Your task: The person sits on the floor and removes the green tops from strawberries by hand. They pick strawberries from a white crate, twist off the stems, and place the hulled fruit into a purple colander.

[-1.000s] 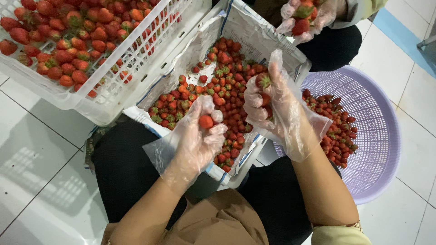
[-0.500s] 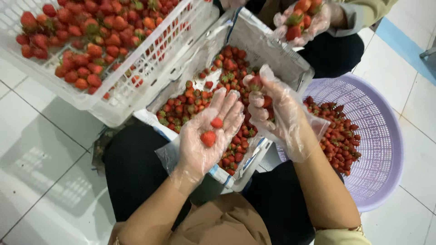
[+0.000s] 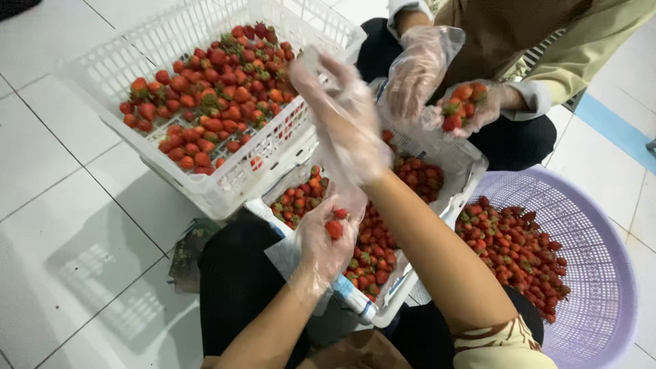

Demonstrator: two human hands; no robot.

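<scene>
Right hand point(image 3: 345, 119) now above crate point(image 3: 102, 61)

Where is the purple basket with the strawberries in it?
In the head view, the purple basket sits on the tiled floor at the lower right, beside the lined box of strawberries and just right of the person's right forearm.
</scene>
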